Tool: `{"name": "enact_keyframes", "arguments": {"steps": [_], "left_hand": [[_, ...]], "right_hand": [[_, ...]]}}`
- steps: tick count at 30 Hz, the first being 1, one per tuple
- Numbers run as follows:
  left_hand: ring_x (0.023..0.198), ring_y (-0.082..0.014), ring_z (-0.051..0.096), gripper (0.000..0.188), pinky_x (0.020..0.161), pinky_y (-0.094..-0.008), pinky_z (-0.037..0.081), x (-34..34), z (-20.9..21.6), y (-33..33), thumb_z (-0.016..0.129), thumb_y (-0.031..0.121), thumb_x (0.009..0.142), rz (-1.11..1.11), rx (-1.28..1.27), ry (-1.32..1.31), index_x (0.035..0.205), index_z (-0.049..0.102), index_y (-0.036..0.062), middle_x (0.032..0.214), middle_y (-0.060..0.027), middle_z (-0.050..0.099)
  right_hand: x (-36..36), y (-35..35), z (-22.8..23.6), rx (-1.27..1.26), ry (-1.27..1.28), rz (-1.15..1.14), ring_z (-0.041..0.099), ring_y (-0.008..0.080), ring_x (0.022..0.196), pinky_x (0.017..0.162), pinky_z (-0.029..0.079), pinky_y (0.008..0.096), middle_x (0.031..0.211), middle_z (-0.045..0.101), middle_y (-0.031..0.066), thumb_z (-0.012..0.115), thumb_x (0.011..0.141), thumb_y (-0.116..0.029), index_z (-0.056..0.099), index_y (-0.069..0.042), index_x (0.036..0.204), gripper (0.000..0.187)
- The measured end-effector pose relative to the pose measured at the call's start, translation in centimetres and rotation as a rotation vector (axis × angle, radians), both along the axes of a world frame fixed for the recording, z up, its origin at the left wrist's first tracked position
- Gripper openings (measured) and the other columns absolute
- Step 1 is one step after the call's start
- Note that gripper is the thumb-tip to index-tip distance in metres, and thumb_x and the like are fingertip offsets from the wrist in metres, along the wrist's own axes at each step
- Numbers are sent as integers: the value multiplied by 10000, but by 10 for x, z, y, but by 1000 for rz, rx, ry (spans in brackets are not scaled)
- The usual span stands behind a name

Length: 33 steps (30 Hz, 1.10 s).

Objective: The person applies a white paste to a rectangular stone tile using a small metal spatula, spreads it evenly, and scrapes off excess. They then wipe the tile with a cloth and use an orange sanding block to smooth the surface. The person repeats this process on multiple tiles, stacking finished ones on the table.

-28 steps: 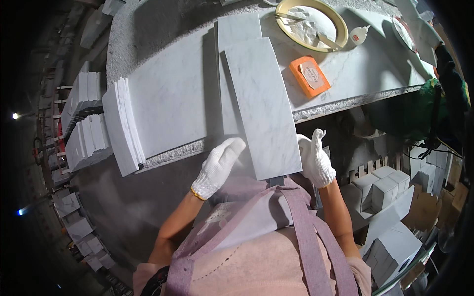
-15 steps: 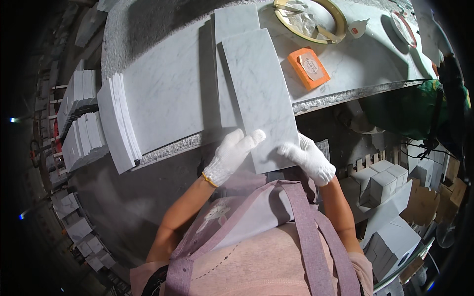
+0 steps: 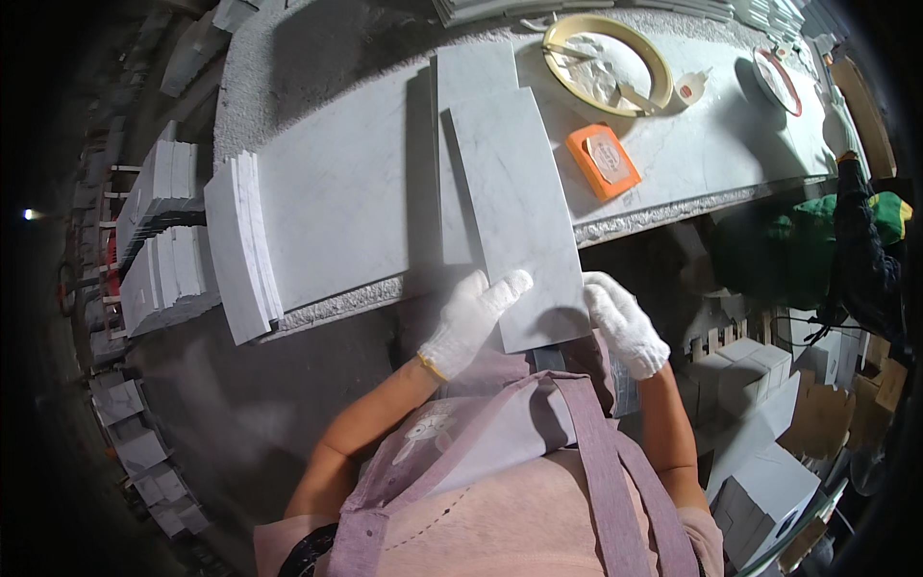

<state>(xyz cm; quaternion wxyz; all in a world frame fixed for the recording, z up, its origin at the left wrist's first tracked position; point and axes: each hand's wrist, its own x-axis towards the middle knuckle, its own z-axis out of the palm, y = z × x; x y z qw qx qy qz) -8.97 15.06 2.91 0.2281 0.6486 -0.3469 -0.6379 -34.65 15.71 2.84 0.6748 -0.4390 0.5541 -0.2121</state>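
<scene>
By the white-gloved left hand (image 3: pixel 471 317), the left edge of the upper tile (image 3: pixel 519 212) is grasped near its close end: the thumb is laid on the top face, and the other fingers are mostly hidden, probably below. By the white-gloved right hand (image 3: pixel 627 322), the right edge is met from the side; whether this edge is really gripped or only touched cannot be judged, because the fingertips are partly covered.

The upper tile is placed lengthwise, pointing away from the body, and its close end is extended past the table (image 3: pixel 327 183), just above the apron (image 3: pixel 582 413). Under it, the lower tile (image 3: pixel 476 67) is seen, shifted to the left and farther away.

For a good hold, it is judged that both long edges should be supported evenly, with light thumbs, so that the tile is not tipped by its overhanging end. The corners should be kept from knocking on the rough table front.

To the right, an orange block (image 3: pixel 603 161) is found, and behind it a yellow-rimmed bowl (image 3: pixel 663 72) and a small bottle (image 3: pixel 690 88). At the left, a row of tiles (image 3: pixel 240 245) is stood on edge.
</scene>
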Motion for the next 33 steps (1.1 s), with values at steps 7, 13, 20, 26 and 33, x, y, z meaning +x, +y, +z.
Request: {"name": "enact_keyframes", "arguments": {"steps": [7, 13, 20, 26, 33], "left_hand": [[912, -87, 617, 362, 842, -278, 528, -5, 6, 0, 750, 320, 1014, 73, -13, 73, 1134, 685, -16, 1037, -30, 703], [1249, -155, 599, 658, 1100, -299, 464, 10, 45, 8, 690, 448, 1039, 273, -168, 320, 1436, 558, -59, 1349, -103, 668], [1045, -193, 683, 755, 832, -311, 598, 72, 70, 19, 774, 420, 982, 687, -329, -1, 1515, 458, -12, 1255, -138, 677], [953, -93, 633, 353, 854, -262, 527, 126, 64, 33, 759, 221, 1004, 840, -489, -13, 1262, 652, 4, 1093, -29, 706], [906, -63, 607, 268, 848, -248, 503, 159, 56, 55, 774, 258, 998, 894, -530, -19, 1116, 695, 30, 1011, 23, 687]], "right_hand": [[42, -3, 20, 54, -250, -164, 668, 113, 881, 806, 574, 302, 1072, 742, 71, 676, 1056, -235, 639, 9, 1249, 313], [78, -6, 49, -174, -98, -80, 680, 113, 961, 865, 558, 293, 1058, 747, 62, 708, 1005, -114, 650, 20, 1246, 282], [145, -54, 72, -146, -395, 184, 644, 89, 937, 825, 549, 273, 1085, 744, 51, 701, 1026, -148, 650, 10, 1224, 258], [210, -62, 45, 124, -547, 442, 608, 59, 867, 772, 505, 223, 1076, 750, 1, 747, 1019, -337, 684, -26, 1238, 386], [225, -46, 21, 354, -671, 579, 621, 91, 817, 718, 511, 246, 940, 704, 8, 744, 1023, -305, 717, -35, 1177, 312]]}}
